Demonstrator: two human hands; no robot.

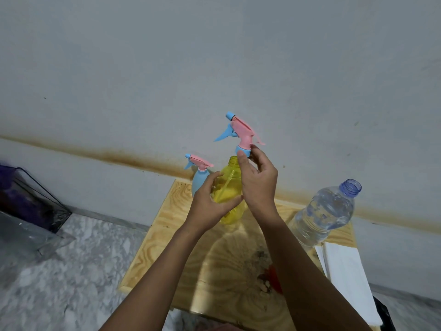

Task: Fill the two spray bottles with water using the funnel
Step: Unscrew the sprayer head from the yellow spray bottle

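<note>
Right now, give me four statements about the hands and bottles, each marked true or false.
1. The right hand pinches the spray head above the yellow bottle. True.
2. The left hand hangs idle. False: it grips the yellow bottle.
3. The blue bottle has its own spray head on. True.
4. The water bottle is capped. False: its neck is open, with no cap on it.
</note>
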